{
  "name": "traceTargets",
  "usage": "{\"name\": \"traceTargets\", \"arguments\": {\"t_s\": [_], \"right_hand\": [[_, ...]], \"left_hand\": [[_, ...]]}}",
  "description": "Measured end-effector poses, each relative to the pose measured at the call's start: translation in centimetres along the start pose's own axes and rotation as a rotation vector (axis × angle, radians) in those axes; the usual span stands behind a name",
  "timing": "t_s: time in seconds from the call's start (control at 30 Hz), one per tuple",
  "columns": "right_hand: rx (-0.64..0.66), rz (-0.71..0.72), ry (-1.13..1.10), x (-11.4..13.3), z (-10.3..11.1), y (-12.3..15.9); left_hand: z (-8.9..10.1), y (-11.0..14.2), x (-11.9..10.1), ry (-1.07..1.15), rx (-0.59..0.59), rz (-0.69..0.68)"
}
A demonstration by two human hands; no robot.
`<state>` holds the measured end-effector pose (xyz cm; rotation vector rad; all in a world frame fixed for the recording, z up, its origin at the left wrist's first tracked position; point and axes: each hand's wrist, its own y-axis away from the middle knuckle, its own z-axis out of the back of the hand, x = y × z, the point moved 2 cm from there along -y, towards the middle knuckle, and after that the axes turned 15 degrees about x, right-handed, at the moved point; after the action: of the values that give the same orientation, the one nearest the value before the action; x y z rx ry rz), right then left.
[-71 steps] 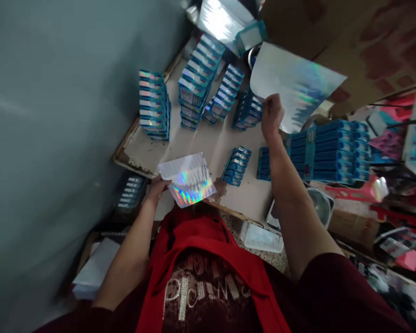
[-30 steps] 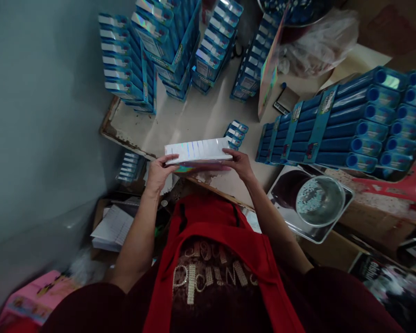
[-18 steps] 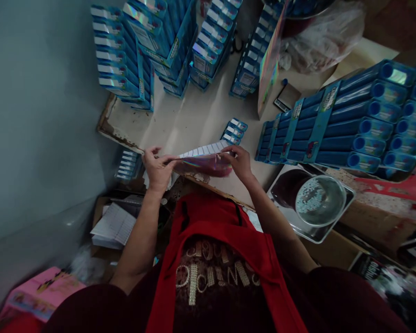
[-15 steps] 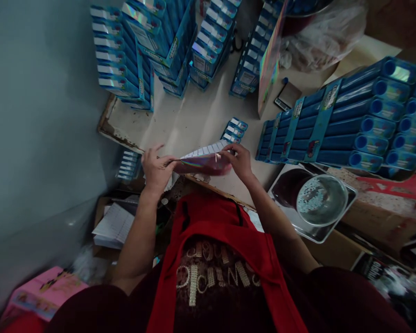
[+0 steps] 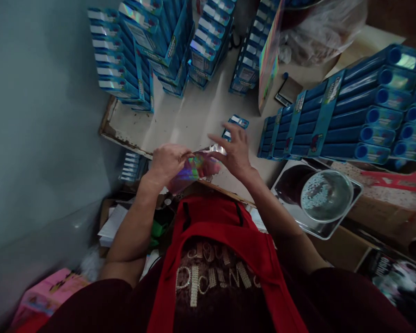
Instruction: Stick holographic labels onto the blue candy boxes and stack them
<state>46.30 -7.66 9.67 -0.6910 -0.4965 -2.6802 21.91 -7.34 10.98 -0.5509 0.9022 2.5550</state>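
My left hand (image 5: 168,162) is closed on the edge of a shiny holographic sheet (image 5: 187,173), which bends and catches rainbow light at the front edge of the table. My right hand (image 5: 236,150) is at the sheet's right end with its fingers spread. Its thumb lies close to the sheet; whether they touch, I cannot tell. Just beyond the right fingers, small blue packs with white labels (image 5: 238,121) lie on the table (image 5: 183,122), partly hidden by that hand.
Blue boxed packs (image 5: 169,41) stand in rows along the back. More long blue packs (image 5: 333,115) are stacked at right. A holographic board (image 5: 268,60) stands upright between them. At lower right, a metal bowl of small pale pieces (image 5: 326,196) sits in a tray (image 5: 322,233).
My left hand has moved right, and the sheet has turned so its holographic face shows more. My right hand's pinch has loosened and its fingers have spread.
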Motion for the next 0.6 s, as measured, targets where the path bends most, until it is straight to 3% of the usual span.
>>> {"name": "traceTargets", "arguments": {"t_s": [0.1,0.17,0.33,0.47,0.6], "right_hand": [[0.283,0.178,0.04,2.3,0.0,-1.1],[0.384,0.162,0.036,3.4,-0.3,-1.8],[0.432,0.109,0.062,4.6,-1.5,-2.3],[0.52,0.085,0.12,5.3,-2.2,-2.2],[0.505,-0.041,0.051,4.2,-1.5,-1.7]], "left_hand": [[1.1,0.2,-0.8,-0.081,0.102,0.008],[1.5,0.4,-1.0,-0.09,0.121,0.016],[1.0,0.6,-0.2,-0.009,0.108,0.061],[-0.2,0.3,1.0,0.061,0.167,0.057],[-1.1,0.2,2.5,0.106,0.143,0.076]]}}
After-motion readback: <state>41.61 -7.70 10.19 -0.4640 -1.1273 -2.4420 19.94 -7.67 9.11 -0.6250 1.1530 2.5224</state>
